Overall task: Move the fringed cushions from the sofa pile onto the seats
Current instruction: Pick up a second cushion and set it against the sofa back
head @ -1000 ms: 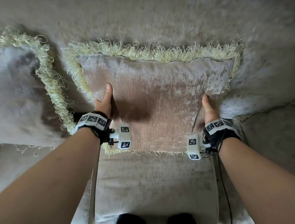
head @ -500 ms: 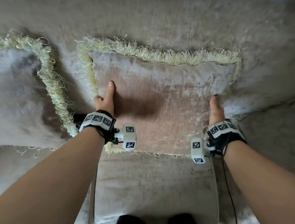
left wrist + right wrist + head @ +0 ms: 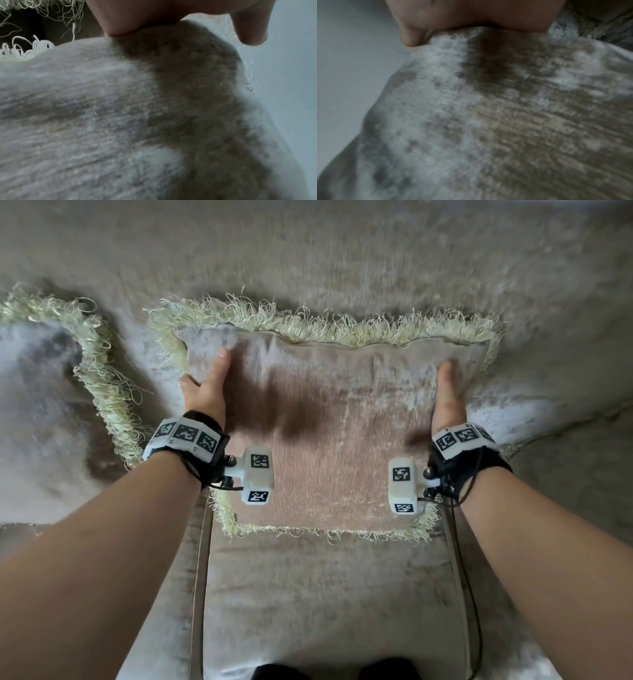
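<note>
A beige velvet cushion [image 3: 329,419] edged with pale yellow-green fringe leans against the sofa back, its lower edge on the middle seat. My left hand [image 3: 209,385] grips its left side, thumb on the front face and fingers hidden behind. My right hand [image 3: 448,395] grips its right side the same way. The left wrist view shows the thumb pressed into the cushion's velvet [image 3: 137,108], and in the right wrist view the cushion [image 3: 505,121] fills the frame. A second fringed cushion [image 3: 44,412] rests on the seat to the left.
The sofa back [image 3: 342,251] rises behind the cushions. The middle seat pad [image 3: 325,594] stretches toward me below the held cushion. Another seat [image 3: 575,474] lies at the right. Dark shoe tips [image 3: 335,672] show at the bottom edge.
Both hands have slid higher up the cushion's sides. The cushion has shifted slightly and now sits more squarely against the sofa back.
</note>
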